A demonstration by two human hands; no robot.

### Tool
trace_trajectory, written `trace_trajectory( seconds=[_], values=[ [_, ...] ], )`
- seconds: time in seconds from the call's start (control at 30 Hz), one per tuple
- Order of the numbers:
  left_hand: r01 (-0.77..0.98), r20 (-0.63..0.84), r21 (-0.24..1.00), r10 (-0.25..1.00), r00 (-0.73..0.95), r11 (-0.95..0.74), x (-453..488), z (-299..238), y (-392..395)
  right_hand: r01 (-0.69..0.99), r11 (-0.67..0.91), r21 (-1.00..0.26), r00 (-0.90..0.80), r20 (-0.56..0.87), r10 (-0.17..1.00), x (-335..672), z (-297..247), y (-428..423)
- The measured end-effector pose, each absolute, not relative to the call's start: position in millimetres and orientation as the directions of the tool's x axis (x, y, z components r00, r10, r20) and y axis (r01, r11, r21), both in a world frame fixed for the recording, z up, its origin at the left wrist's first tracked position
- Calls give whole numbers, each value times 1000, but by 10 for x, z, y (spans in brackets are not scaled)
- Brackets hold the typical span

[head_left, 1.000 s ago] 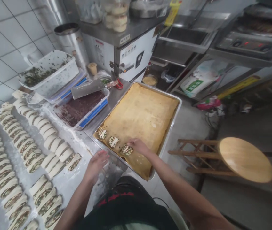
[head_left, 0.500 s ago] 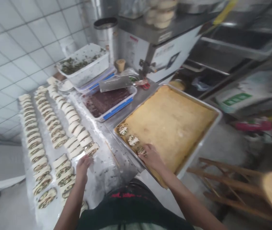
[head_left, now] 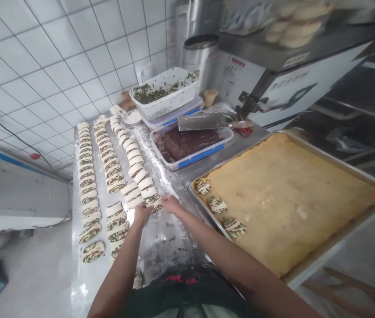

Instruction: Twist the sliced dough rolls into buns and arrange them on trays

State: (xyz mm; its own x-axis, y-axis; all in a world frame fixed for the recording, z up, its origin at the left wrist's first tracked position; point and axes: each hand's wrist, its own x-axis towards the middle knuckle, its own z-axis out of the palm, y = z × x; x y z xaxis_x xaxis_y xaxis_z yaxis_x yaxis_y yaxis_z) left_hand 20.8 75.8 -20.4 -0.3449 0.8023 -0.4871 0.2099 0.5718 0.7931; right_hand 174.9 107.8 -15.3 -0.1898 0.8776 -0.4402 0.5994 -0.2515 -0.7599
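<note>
- We logged rows of sliced dough rolls [head_left: 101,168] with green filling, on a floured stainless steel table [head_left: 164,247], running away from and to the left of the left hand.
- We found the left hand [head_left: 142,213] palm down at the near end of one row, touching or just beside the rolls; we could not tell whether it gripped one.
- We found the right hand [head_left: 170,204] just right of the left hand and apart from it, its fingertips [head_left: 163,200] on an end slice [head_left: 154,204]; we could not tell whether they clamped it.
- Ahead of the right hand, we noted a plastic tub of chopped greens [head_left: 163,95], a plastic tub of dark brown filling [head_left: 190,148] and a cleaver [head_left: 200,121] lying across the latter.
- Right of the right hand, we noted a metal sheet pan [head_left: 339,238] with a golden lining [head_left: 290,198], carrying three slices [head_left: 217,204] along its left edge.
</note>
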Motion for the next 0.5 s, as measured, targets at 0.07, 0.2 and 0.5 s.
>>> trace_trajectory(
  seconds=[0.07,0.2,0.5],
  values=[
    [233,-429,820,830,-356,523,235,-190,692,607,-290,-740,-110,-439,892,1671,-217,1083],
    [200,-373,873,874,-311,444,267,-71,491,560,-286,-777,-89,-400,912,1720,-218,953],
    [-224,-433,830,844,317,511,289,807,266,217,137,-967,-576,-14,817,2358,952,770]
  ],
)
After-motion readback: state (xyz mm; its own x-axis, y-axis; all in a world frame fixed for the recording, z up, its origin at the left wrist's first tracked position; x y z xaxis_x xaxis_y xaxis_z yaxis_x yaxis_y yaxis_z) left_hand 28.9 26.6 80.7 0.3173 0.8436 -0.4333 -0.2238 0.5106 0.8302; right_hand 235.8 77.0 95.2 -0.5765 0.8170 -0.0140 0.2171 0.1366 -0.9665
